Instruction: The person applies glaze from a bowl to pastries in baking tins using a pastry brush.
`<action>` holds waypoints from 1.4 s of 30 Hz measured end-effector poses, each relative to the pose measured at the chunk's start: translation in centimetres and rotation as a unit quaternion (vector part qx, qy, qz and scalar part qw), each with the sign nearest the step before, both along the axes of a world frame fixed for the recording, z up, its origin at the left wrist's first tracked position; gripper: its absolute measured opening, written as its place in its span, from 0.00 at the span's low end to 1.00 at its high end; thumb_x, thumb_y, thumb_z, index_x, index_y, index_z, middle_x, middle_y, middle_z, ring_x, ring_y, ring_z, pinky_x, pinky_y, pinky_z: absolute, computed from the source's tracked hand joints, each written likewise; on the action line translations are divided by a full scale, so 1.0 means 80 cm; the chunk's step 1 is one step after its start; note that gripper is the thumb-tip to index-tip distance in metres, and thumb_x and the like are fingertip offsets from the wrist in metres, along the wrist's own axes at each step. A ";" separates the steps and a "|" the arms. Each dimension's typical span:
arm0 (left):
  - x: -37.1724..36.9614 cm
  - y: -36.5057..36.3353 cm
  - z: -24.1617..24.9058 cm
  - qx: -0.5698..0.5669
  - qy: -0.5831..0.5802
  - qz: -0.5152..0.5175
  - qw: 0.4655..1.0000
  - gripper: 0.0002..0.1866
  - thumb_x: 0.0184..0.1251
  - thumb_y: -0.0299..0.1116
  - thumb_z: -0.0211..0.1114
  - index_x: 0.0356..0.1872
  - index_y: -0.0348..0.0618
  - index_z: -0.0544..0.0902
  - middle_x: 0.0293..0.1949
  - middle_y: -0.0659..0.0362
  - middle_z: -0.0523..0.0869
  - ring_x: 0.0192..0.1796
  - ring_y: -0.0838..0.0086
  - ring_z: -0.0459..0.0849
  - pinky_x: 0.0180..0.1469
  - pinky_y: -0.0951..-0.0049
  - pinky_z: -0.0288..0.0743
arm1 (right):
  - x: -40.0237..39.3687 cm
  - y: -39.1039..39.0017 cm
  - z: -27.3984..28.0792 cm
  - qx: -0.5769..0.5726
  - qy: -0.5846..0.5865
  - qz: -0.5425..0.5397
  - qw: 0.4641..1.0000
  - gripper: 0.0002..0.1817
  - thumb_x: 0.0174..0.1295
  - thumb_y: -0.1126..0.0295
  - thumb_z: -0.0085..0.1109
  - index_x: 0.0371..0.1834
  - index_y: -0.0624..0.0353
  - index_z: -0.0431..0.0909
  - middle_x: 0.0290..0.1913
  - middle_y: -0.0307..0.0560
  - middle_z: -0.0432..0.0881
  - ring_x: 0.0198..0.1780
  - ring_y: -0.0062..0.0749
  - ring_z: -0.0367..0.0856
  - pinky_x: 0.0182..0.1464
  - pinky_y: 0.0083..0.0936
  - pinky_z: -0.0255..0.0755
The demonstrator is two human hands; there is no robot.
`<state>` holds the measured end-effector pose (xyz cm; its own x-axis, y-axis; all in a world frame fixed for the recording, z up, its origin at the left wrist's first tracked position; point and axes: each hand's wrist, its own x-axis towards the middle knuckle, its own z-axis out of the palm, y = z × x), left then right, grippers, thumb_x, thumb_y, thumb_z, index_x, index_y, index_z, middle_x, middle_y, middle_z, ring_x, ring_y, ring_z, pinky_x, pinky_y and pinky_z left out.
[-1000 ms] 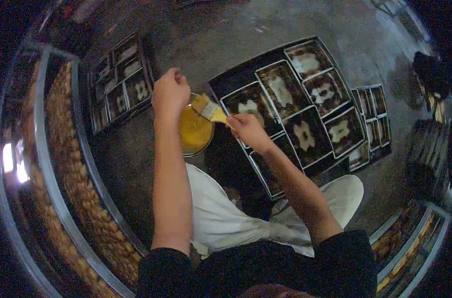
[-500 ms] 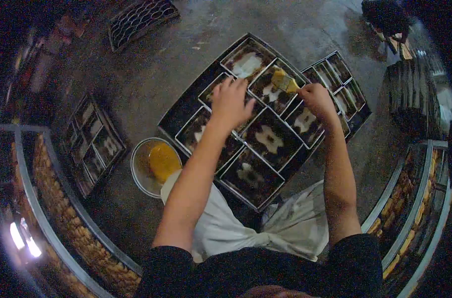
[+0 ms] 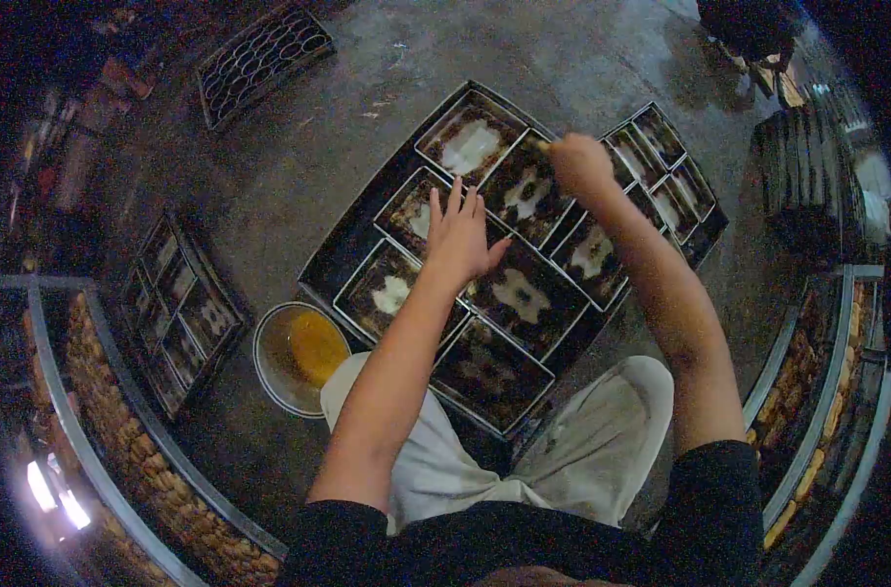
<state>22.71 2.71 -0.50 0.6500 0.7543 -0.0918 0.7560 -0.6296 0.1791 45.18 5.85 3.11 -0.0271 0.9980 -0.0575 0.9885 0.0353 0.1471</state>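
A large dark tray of rectangular baking tins (image 3: 318,264) lies on the floor before my knees. The tins have pale metal rims, brown-stained insides and bare light patches on their bottoms. My left hand (image 3: 457,235) rests over the middle tins, fingers spread, apparently touching their rims and holding nothing. My right hand (image 3: 582,168) is closed on a brush (image 3: 545,146) at the upper tin; only a small yellowish bit of it shows past my fingers. Left of the tray stands a metal bowl (image 3: 274,367) with yellow liquid (image 3: 318,349) in it.
A smaller set of tins (image 3: 675,176) adjoins the tray at right. Another tin set (image 3: 186,308) lies at left, and a rack with round openings (image 3: 264,61) farther off. Shelves of baked goods (image 3: 137,440) flank me on both sides. Stacked dark trays (image 3: 802,186) stand at far right.
My right hand has moved up and slightly left with the brush, whose head is now mostly hidden. My left hand has shifted a little down. The view has tilted slightly.
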 end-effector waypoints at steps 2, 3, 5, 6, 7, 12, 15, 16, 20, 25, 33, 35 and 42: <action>-0.002 0.003 0.001 -0.006 0.012 -0.003 1.000 0.41 0.56 0.62 0.51 0.61 0.35 0.65 0.66 0.52 0.59 0.71 0.58 0.45 0.68 0.45 0.33 | -0.043 -0.026 0.019 -0.057 0.065 0.041 0.995 0.09 0.45 0.66 0.59 0.26 0.60 0.80 0.25 0.56 0.80 0.32 0.50 0.81 0.35 0.40 0.76; -0.003 0.005 -0.001 -0.005 0.011 -0.006 1.000 0.41 0.56 0.62 0.51 0.61 0.36 0.65 0.66 0.52 0.59 0.71 0.57 0.45 0.68 0.45 0.33 | -0.054 -0.037 0.021 -0.081 0.043 0.105 0.990 0.09 0.45 0.66 0.59 0.26 0.60 0.81 0.25 0.56 0.80 0.32 0.49 0.81 0.35 0.40 0.76; -0.006 0.006 -0.003 -0.003 0.005 -0.008 1.000 0.41 0.56 0.62 0.50 0.61 0.36 0.65 0.66 0.53 0.59 0.71 0.57 0.45 0.68 0.44 0.33 | -0.059 -0.042 0.039 -0.158 0.054 0.094 0.982 0.09 0.46 0.66 0.59 0.26 0.60 0.81 0.26 0.55 0.80 0.32 0.50 0.81 0.35 0.40 0.76; -0.007 0.004 -0.005 0.000 0.000 -0.010 1.000 0.41 0.57 0.62 0.50 0.61 0.36 0.65 0.67 0.53 0.59 0.71 0.57 0.45 0.68 0.43 0.33 | -0.060 -0.045 0.047 -0.195 0.060 0.088 0.975 0.10 0.46 0.65 0.59 0.27 0.60 0.80 0.26 0.55 0.80 0.33 0.50 0.81 0.35 0.40 0.76; -0.007 0.002 -0.006 0.002 -0.006 -0.012 1.000 0.41 0.57 0.62 0.50 0.61 0.36 0.65 0.67 0.53 0.59 0.71 0.56 0.46 0.67 0.43 0.32 | -0.054 -0.043 0.053 -0.173 0.047 0.056 0.982 0.10 0.47 0.65 0.58 0.27 0.61 0.80 0.27 0.55 0.81 0.33 0.50 0.81 0.35 0.40 0.76; -0.006 -0.001 -0.011 0.004 -0.025 -0.007 1.000 0.42 0.56 0.60 0.51 0.62 0.35 0.63 0.66 0.52 0.60 0.71 0.54 0.46 0.67 0.43 0.31 | -0.017 -0.004 0.038 -0.051 -0.019 -0.017 0.998 0.14 0.57 0.59 0.51 0.30 0.57 0.81 0.29 0.52 0.81 0.35 0.47 0.82 0.35 0.40 0.78; -0.005 -0.001 -0.013 -0.010 -0.039 -0.001 0.999 0.42 0.55 0.60 0.51 0.63 0.35 0.62 0.67 0.52 0.59 0.71 0.54 0.44 0.67 0.43 0.29 | -0.053 -0.011 0.033 -0.058 0.029 -0.028 0.998 0.12 0.57 0.62 0.51 0.29 0.57 0.80 0.29 0.51 0.81 0.35 0.47 0.82 0.34 0.39 0.78; -0.004 -0.002 -0.013 -0.015 -0.041 0.002 0.999 0.42 0.55 0.60 0.51 0.63 0.35 0.62 0.67 0.52 0.58 0.71 0.54 0.44 0.67 0.43 0.29 | -0.049 -0.011 0.014 -0.109 -0.001 0.046 0.993 0.10 0.56 0.64 0.51 0.30 0.57 0.79 0.28 0.52 0.81 0.34 0.47 0.82 0.34 0.40 0.77; -0.006 -0.001 -0.010 -0.037 -0.021 0.010 0.999 0.42 0.55 0.60 0.52 0.65 0.40 0.59 0.68 0.53 0.57 0.72 0.54 0.42 0.67 0.43 0.28 | -0.044 -0.042 0.005 -0.126 0.093 0.107 0.982 0.06 0.48 0.67 0.57 0.26 0.55 0.80 0.27 0.55 0.80 0.32 0.50 0.80 0.36 0.41 0.74; -0.011 -0.004 -0.010 -0.047 -0.017 0.012 0.999 0.43 0.54 0.60 0.54 0.67 0.45 0.55 0.68 0.56 0.56 0.72 0.54 0.40 0.67 0.42 0.27 | -0.023 -0.036 0.033 -0.164 -0.009 0.021 0.986 0.10 0.50 0.65 0.55 0.27 0.59 0.80 0.29 0.56 0.80 0.34 0.51 0.80 0.37 0.41 0.75; -0.013 -0.007 -0.016 -0.020 0.024 0.003 1.000 0.45 0.52 0.65 0.53 0.67 0.48 0.55 0.69 0.57 0.55 0.71 0.51 0.42 0.64 0.35 0.32 | -0.021 -0.026 0.003 -0.125 -0.029 -0.016 0.992 0.14 0.56 0.62 0.50 0.27 0.59 0.81 0.31 0.55 0.82 0.36 0.48 0.82 0.38 0.40 0.77; -0.016 -0.008 -0.018 -0.013 0.026 -0.001 1.000 0.45 0.52 0.65 0.52 0.67 0.49 0.55 0.69 0.58 0.55 0.71 0.51 0.42 0.64 0.34 0.33 | -0.035 -0.048 0.014 -0.167 0.009 0.048 0.985 0.14 0.55 0.62 0.51 0.27 0.61 0.81 0.29 0.56 0.81 0.35 0.49 0.81 0.38 0.40 0.76; -0.013 -0.010 -0.005 -0.058 0.032 0.002 0.998 0.43 0.55 0.59 0.53 0.68 0.48 0.53 0.70 0.57 0.53 0.72 0.53 0.39 0.66 0.39 0.26 | -0.037 -0.029 0.079 -0.070 -0.019 0.011 0.997 0.11 0.48 0.65 0.58 0.25 0.64 0.80 0.29 0.58 0.81 0.34 0.51 0.81 0.37 0.41 0.76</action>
<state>21.68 1.88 -0.87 0.6364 0.7391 -0.2206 0.7712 -0.6039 0.2014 42.26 3.50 9.44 -0.0443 0.9792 -0.1980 0.9811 0.0800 0.1761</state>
